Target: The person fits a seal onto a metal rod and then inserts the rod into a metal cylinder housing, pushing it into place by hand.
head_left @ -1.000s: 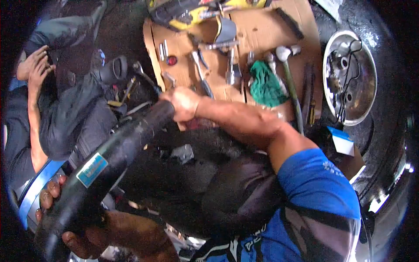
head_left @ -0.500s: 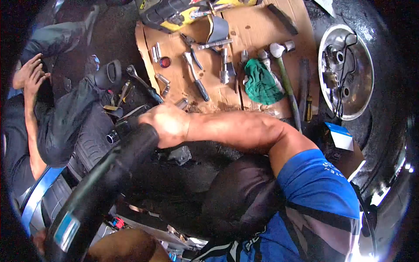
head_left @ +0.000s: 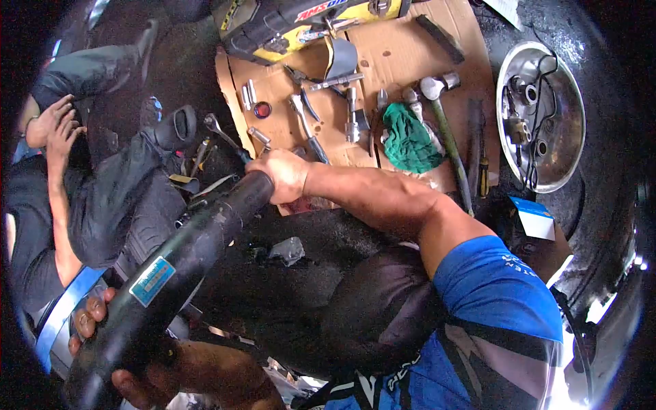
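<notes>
A long, thick black tube (head_left: 188, 249) with a blue-and-white label (head_left: 152, 281) lies slanted across the left half of the view. My right hand (head_left: 281, 174) is closed around its upper end, just in front of the cardboard. Lower down, my left hand (head_left: 92, 320) grips the tube near its bottom end, fingers wrapped over one side and thumb on the other. The tube covers the palm of that hand. Near my right hand are a ratchet wrench (head_left: 225, 135) and a socket (head_left: 259, 136).
The cardboard (head_left: 403, 41) bears a green cloth (head_left: 412, 139), a hammer (head_left: 447, 140), pliers, several sockets and a yellow-black case (head_left: 307, 27). A metal basin (head_left: 575, 123) with parts stands right. Another person's hands (head_left: 56, 126) rest at left. A clear plastic scrap (head_left: 287, 251) lies on the floor.
The tube and both hands have shifted; my right hand moved slightly right and up. More of the tube, its label and my left hand's fingers now show.
</notes>
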### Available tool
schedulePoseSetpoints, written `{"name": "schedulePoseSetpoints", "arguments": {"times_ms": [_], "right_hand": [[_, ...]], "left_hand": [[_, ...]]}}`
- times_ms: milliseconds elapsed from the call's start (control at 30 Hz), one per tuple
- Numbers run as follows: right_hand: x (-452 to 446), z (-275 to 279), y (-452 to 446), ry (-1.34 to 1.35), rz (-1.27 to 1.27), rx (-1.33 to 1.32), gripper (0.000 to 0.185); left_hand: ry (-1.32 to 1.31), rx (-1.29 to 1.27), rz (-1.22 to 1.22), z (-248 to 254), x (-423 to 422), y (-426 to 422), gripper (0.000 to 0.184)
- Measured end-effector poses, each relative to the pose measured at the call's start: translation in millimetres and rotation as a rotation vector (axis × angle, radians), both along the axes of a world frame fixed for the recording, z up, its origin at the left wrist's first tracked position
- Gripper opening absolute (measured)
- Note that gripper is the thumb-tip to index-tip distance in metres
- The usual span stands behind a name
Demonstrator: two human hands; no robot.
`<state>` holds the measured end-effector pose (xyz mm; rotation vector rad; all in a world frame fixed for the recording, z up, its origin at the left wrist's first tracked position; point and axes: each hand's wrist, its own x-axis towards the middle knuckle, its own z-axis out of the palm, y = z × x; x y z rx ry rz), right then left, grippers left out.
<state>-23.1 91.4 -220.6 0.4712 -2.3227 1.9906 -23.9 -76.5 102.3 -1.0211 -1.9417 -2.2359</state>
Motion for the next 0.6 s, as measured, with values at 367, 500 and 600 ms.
{"name": "schedulePoseSetpoints", "arguments": {"times_ms": [367, 500, 600], "right_hand": [[-8.0, 22.0, 1.4, -0.184, 0.081, -0.028, 0.051], [-12.3, -4.5, -8.4, 0.008, -0.048, -0.054, 0.032], [-12.4, -3.7, -11.6, -0.024, -0.03, -0.008, 0.032]], "left_hand": [[0.19, -0.394, 0.205, 45.3, -12.3, 25.3, 0.057], [0.04, -0.136, 0.094, 1.2, -16.6, 11.0, 0.066], [0.003, -0.069, -0.021, 0.5, -19.3, 4.1, 0.073]]}}
